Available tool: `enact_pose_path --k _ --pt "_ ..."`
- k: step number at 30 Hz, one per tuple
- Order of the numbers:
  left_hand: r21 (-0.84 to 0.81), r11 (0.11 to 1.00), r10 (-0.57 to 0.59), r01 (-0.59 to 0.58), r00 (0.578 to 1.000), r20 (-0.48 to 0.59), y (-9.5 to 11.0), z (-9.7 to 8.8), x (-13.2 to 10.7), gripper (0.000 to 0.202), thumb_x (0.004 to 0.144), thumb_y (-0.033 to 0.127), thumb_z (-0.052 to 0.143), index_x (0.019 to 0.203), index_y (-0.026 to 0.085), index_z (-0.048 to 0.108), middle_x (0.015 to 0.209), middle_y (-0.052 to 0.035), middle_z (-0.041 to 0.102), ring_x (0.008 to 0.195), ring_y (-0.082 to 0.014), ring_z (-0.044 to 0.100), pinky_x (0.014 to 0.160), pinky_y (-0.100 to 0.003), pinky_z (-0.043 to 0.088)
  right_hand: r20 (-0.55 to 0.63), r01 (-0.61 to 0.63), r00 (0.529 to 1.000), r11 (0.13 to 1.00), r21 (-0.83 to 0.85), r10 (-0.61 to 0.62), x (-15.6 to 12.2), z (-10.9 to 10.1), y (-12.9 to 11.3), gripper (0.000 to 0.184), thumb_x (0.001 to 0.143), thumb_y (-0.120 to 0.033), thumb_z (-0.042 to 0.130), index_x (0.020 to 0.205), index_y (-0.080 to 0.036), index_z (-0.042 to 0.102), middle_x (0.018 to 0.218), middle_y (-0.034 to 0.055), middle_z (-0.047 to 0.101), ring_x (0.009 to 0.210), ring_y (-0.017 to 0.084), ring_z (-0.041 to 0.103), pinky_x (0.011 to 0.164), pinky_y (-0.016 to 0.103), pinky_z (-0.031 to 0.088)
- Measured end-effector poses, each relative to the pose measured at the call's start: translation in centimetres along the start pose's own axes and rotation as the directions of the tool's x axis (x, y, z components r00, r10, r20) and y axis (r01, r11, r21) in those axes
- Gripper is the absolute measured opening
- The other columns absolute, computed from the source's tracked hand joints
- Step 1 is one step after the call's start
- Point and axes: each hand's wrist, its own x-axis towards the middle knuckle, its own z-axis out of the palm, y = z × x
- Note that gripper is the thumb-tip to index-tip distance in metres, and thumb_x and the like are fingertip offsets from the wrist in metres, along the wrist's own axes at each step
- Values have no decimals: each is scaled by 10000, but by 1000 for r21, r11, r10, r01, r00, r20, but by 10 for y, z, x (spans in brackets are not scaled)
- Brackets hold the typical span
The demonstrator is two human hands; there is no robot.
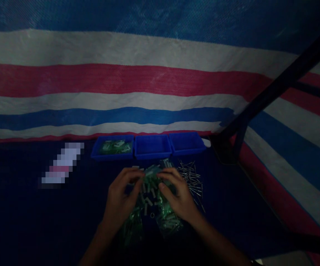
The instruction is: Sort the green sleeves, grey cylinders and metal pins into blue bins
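Between both hands hangs a small clear plastic bag (152,171) with a greenish tint. My left hand (121,192) pinches its left side with thumb and fingers. On the other side, my right hand (179,194) has thumb and fingers closed on the bag's right edge. Beneath them are loose short pale tubes (148,201) and a small ring (152,215). A filled clear bag (170,221) lies below my right hand, and another green-tinted bag (133,225) is below my left. Dim light hides what the held bag contains.
Three blue trays stand in a row at the back; the left tray (95,153) contains green-tinted bags. Thin metal rods (191,179) are heaped to the right. A blurred paper (62,162) lies left. Striped sheeting (121,79) and a dark frame bar (265,94) bound the table.
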Motion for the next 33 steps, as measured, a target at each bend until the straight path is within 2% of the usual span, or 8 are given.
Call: enact_pose_path --k 5,10,13,18,23,27,30,33 --pt "101 950 277 -296 947 164 -2 2 -7 211 815 97 476 844 227 640 950 -37 592 901 -145 571 769 -262 467 103 -297 955 898 324 279 3 3 0 238 829 -370 496 861 -197 656 718 15 637 717 160 592 666 279 475" --pt "55 997 56 -61 994 89 0 7 -7 113 812 179 509 882 193 598 939 -52 586 906 -172 573 797 -303 464 -60 -158 984 979 131 167 4 0 3 203 817 -299 521 693 -182 630 685 11 575 659 139 536 603 251 420" --pt "-65 990 -116 122 990 85 1 10 -5 302 793 246 558 1088 192 526 981 -52 602 908 -179 587 795 -308 473 -59 -38 998 999 -2 38 4 -2 3 206 836 -264 493 723 -188 648 657 9 548 628 133 509 570 247 393" --pt "-62 989 -121 136 974 194 1 5 3 147 823 284 523 880 176 605 824 -23 632 756 -150 604 685 -253 474 10 -27 1000 1000 10 27 0 1 3 198 836 -272 495 926 -189 651 618 -9 530 558 118 484 532 241 380" --pt "275 961 30 22 983 -183 -6 -29 29 175 796 324 571 885 182 620 786 -7 608 654 -127 569 617 -243 445 -89 -148 985 989 4 148 8 -5 13 252 830 -320 490 981 -167 622 573 -28 501 489 103 443 466 224 335" --pt "550 833 266 60 828 -494 -14 -56 59 173 789 339 588 882 206 647 649 18 538 563 -114 497 582 -250 412 -88 -160 984 986 -38 156 13 -9 18 250 826 -331 489 944 -163 632 566 -23 516 482 103 449 457 220 330" --pt "599 795 314 99 777 -545 -15 -65 76 223 813 351 565 969 204 628 753 -16 564 664 -137 513 660 -278 444 -62 -138 989 987 -88 133 12 -9 18 243 830 -327 484 930 -167 637 589 -12 555 496 108 475 479 225 351" --pt "609 788 279 91 829 -485 -12 -56 75 588 770 385 608 1259 118 422 1095 -122 509 947 -221 505 831 -367 442 -43 -118 993 984 -133 113 11 -7 18 241 833 -325 481 927 -167 638 594 -7 576 497 112 492 484 227 360"
